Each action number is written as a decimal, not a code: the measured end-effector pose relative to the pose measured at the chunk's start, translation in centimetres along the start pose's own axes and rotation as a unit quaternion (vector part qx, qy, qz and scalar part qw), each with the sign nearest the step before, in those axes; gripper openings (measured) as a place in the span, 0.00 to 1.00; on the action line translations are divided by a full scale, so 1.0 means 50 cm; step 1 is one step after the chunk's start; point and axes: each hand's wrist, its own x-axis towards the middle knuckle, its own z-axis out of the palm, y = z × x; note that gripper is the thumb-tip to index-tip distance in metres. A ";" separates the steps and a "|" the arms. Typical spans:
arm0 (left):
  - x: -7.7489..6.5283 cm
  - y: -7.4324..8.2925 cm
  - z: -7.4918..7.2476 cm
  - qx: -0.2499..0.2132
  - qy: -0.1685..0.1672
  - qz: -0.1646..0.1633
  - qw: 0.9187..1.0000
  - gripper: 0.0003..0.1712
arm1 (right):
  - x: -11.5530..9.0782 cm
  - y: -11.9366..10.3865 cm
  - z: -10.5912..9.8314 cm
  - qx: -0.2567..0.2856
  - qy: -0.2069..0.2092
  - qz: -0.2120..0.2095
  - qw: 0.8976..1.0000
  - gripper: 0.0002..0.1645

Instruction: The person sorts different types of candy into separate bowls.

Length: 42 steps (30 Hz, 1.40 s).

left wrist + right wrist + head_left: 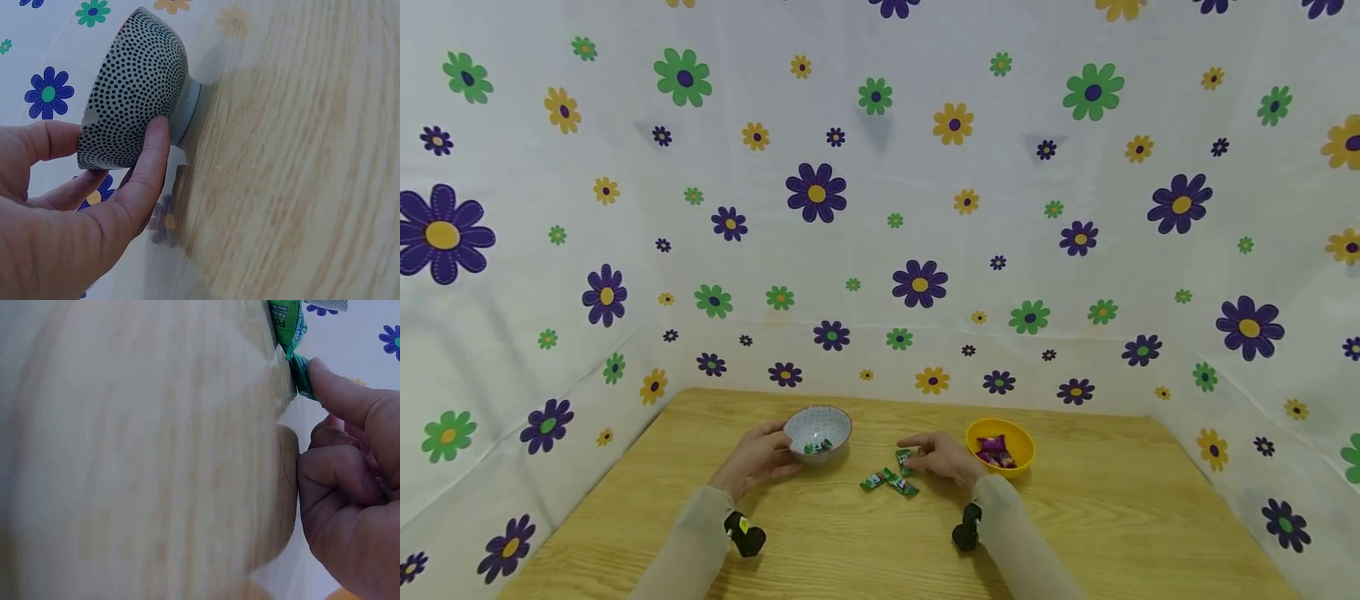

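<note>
My left hand (762, 457) holds a speckled bowl (835, 423) by its side. In the left wrist view the thumb lies along the dotted outside of the bowl (140, 94), and other fingers are at its rim. A few green-wrapped candies (817, 447) lie inside. My right hand (946, 457) is low over the table at a green-wrapped candy (902, 458), one finger stretched out past it. In the right wrist view a fingertip is right at the green wrapper (301, 375), while other fingers are bent under. Two more green candies (901, 484) lie just in front.
A yellow bowl (1027, 461) with several purple-wrapped candies (992, 446) stands right beside my right hand. The wooden table (1112, 508) runs back to a white flower-print cloth (865, 250) that hangs behind and on both sides.
</note>
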 end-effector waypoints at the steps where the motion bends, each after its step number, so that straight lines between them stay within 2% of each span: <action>1: 0.000 -0.001 0.000 0.000 0.002 0.000 1.000 0.34 | 0.000 0.001 0.001 0.001 0.003 0.001 1.000 0.23; 9: -0.003 -0.001 -0.002 0.012 -0.006 0.007 1.000 0.35 | -0.001 -0.006 0.006 -0.009 0.026 0.024 0.999 0.21; 13: -0.001 -0.002 -0.004 0.009 0.001 0.001 1.000 0.35 | 0.000 -0.006 0.008 -0.007 0.029 0.045 0.999 0.13; 16: 0.002 -0.002 -0.005 0.008 -0.002 0.002 1.000 0.36 | 0.000 -0.005 0.009 -0.010 0.029 0.046 0.998 0.08; 22: 0.000 -0.003 -0.004 0.011 -0.007 0.005 1.000 0.35 | -0.002 0.000 0.009 -0.001 0.037 0.031 0.999 0.08; 27: -0.006 -0.006 -0.002 0.011 -0.002 0.003 1.000 0.35 | -0.008 0.005 0.012 0.052 0.034 0.018 0.998 0.17; 31: -0.001 -0.010 -0.004 -0.005 -0.007 0.006 1.000 0.34 | -0.008 0.000 0.021 0.082 0.049 0.026 0.995 0.18; 34: 0.000 -0.010 -0.003 -0.017 -0.016 0.008 1.000 0.34 | -0.004 -0.007 0.030 0.085 0.071 0.037 0.993 0.17; 37: -0.005 -0.006 0.000 -0.019 -0.020 0.008 1.000 0.34 | -0.001 -0.021 0.038 0.085 0.076 0.032 0.993 0.21; 42: -0.008 -0.002 0.003 -0.018 -0.016 0.010 1.000 0.33 | 0.013 -0.056 0.054 0.099 0.076 0.004 0.992 0.21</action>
